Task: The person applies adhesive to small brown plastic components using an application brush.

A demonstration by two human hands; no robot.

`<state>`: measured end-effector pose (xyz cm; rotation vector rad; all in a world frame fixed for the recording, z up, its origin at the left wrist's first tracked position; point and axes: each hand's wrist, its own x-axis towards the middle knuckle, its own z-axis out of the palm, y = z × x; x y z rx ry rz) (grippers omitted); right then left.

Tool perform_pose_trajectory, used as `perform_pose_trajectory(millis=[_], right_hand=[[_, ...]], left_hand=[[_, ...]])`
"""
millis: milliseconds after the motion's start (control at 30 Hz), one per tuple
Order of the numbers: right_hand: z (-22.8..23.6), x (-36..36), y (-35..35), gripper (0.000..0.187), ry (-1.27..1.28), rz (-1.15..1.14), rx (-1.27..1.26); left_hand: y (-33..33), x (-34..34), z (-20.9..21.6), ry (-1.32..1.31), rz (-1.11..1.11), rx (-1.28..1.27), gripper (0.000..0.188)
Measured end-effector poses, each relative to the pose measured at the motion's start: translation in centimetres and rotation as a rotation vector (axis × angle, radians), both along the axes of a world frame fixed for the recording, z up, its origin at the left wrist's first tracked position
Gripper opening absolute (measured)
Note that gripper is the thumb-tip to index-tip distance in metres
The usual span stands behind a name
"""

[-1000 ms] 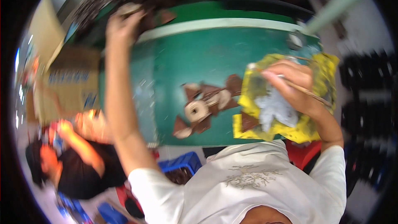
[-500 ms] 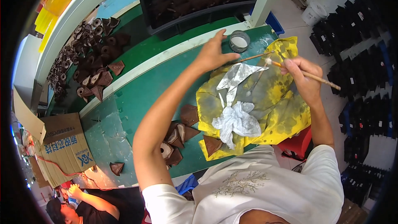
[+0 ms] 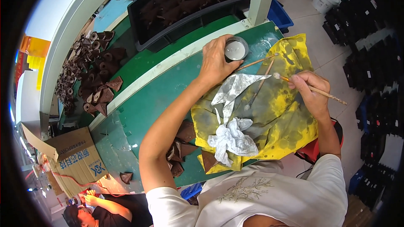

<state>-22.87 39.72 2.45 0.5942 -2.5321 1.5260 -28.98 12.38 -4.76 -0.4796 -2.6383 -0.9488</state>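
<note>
My left hand [image 3: 215, 61] is closed around the left side of a small round tub of whitish liquid [image 3: 235, 50] at the far edge of the green table. In my right hand [image 3: 310, 90] is a paintbrush [image 3: 324, 93], pinched near its bristles, which point left above a stained yellow cloth [image 3: 290, 117]. Two more thin brushes lie on the cloth, one brush [image 3: 257, 62] near the tub and another brush [image 3: 261, 85] below it. A grey-white rag [image 3: 235, 88] and a crumpled white tissue [image 3: 233, 141] lie there too. Several brown pointed pieces [image 3: 185, 132] rest beside my left forearm.
Beyond the table's pale rail stands a black crate [image 3: 153, 44] filled with brown pieces. Further brown pieces [image 3: 101, 73] are heaped at the left. A cardboard box [image 3: 80, 159] sits at the table's left end, near another person [image 3: 105, 210]. A white post [image 3: 263, 0] rises behind the tub.
My left hand has gone from spread fingers beside the tub to a grip on it. My right hand with the brush has dropped slightly toward me. The view has shifted a little.
</note>
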Motion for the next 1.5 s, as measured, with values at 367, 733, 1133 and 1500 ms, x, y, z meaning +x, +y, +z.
perform_pose_trajectory(millis=[367, 733, 1133, 1500], right_hand=[[-0.2, 0.2, -0.5, 0.01, 0.033, 0.058, 0.074], [0.0, 0.4, -0.8, 0.011, 0.031, 0.082, 0.08], [-0.1, 0.3, -0.7, 0.01, 0.043, 0.085, 0.081], [0.8, -1.5, -2.4, 0.01, 0.075, 0.11, 0.1]], left_hand=[[-0.8, 0.5, 0.2, -0.102, 0.197, 0.127, 0.071], [-0.5, 1.1, 1.0, -0.058, 0.202, 0.077, 0.072], [-0.6, 0.3, 0.0, -0.18, 0.176, 0.251, 0.075], [0.5, 0.3, -0.5, -0.174, 0.123, 0.159, 0.075]])
